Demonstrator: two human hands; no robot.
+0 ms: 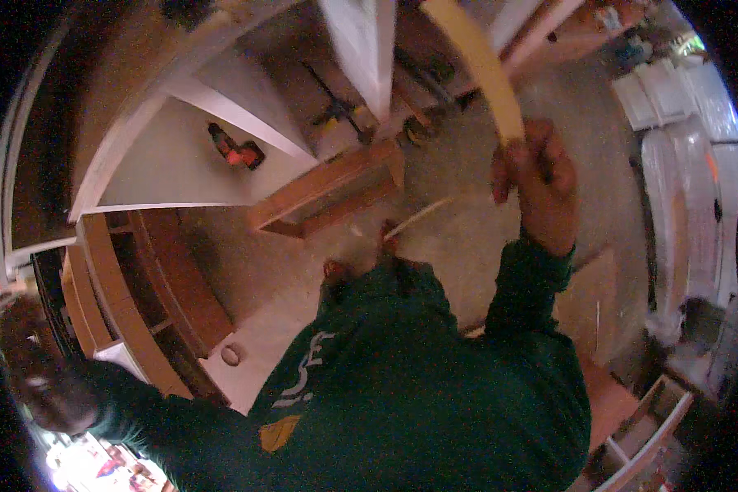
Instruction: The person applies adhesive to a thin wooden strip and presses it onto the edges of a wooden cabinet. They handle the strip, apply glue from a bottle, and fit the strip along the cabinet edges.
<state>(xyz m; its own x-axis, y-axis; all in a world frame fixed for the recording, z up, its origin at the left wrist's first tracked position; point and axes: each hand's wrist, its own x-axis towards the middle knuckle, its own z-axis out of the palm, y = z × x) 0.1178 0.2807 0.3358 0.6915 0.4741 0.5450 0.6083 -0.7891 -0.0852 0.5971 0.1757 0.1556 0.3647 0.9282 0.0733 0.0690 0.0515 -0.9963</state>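
My right hand (543,176) is raised at the right, its fingers closed on the lower end of a flat yellowish strip (494,78). The strip curves up and away to the top edge of the view. What it is made of I cannot make out. Far out to the left is my left hand (49,377), dark and smeared by motion, so its fingers do not show clearly. It is nearest to the brown wooden cabinet parts (111,287). Down by my feet, a thin pale strip (422,215) slants across the floor.
A red and black power tool (238,153) lies within a pale frame. Ahead of my feet stands a brown wooden box frame (328,193); clamps (336,115) lie beyond it. A ring-shaped roll (232,354) is at lower left. Wrapped white panels (689,189) stand at right.
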